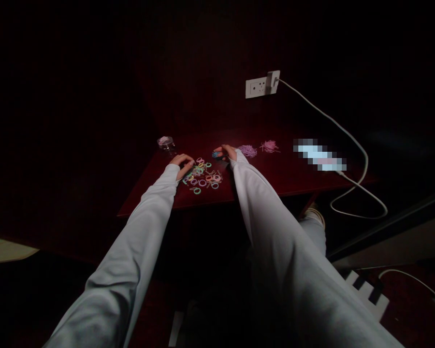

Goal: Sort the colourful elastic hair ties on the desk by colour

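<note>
My left hand (183, 163) is at the left edge of a loose pile of small pastel rings and strips (202, 182), in green, pink, yellow and purple. Its thumb and fingers come together at the pile, but anything between them is too small to make out. My right hand (227, 152) is just beyond the pile, fingers curled around a cluster of small blue pieces (216, 155). To its right lies a heap of thin purple strips (248, 151), partly behind my sleeve. A heap of pink strips (270, 146) is farther right.
A clear jar (166, 143) with something pink at its top stands at the table's back left. On the right, a blurred-out bright device (319, 155) connects to a white cable (333, 123), which runs to a wall socket (261, 85). The dark red table (148, 188) has a near edge.
</note>
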The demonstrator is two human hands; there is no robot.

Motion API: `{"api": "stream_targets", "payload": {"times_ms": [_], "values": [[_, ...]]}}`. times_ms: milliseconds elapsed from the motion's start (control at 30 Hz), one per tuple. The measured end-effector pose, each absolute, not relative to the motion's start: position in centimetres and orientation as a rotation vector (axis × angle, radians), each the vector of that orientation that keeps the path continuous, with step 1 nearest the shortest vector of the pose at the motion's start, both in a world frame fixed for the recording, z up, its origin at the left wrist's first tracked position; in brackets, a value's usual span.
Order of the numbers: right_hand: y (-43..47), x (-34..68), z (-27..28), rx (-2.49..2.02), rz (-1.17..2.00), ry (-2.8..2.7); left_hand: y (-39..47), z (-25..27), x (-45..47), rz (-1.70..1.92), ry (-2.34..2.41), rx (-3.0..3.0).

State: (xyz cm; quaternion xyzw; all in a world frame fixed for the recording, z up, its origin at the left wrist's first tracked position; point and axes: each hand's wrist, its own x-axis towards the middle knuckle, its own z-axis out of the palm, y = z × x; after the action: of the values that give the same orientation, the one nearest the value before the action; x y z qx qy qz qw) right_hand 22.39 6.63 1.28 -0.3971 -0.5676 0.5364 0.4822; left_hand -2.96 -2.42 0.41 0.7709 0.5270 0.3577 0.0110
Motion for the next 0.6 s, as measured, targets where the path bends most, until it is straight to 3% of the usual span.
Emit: {"api": "stream_targets", "payload": {"times_ms": [200,400,600], "values": [[6.7,23.8,1.8,-1.096,1.325,-1.407,-2.1,0.3,-2.8,1.163,1.528,2.433],[6.2,23.4,2.0,-1.147,1.24,-1.537,-2.2,-0.3,-0.8,1.015,1.752,2.28],[6.0,22.6,2.4,-1.145,1.226,-1.63,-1.9,-0.4,0.5,0.863,1.648,2.253]]}}
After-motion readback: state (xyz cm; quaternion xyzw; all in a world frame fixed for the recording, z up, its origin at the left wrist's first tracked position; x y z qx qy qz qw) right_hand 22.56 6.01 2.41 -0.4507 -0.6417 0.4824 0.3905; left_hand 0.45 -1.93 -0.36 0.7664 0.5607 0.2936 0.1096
